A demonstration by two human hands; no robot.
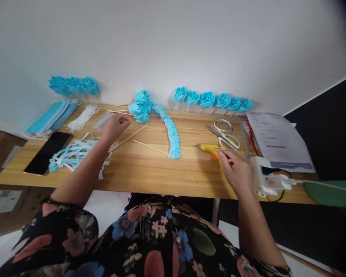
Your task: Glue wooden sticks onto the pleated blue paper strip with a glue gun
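My left hand (114,127) is curled over the wooden table (161,173), fingers pinched together near thin wooden sticks (152,147); what they hold, if anything, is too small to make out. A cluster of blue paper roses (141,105) and a curved row of folded blue pieces (171,132) lie just to its right. My right hand (236,169) rests on the handle of a yellow glue gun (210,148), fingers closing around it.
Blue roses (73,84) and another row of roses (212,100) lean on the wall. Face masks (50,117), white elastic strips (82,117), cut strips (72,154) and a phone (47,152) lie left. Scissors (226,138), papers (276,140) and a power strip (266,179) sit right.
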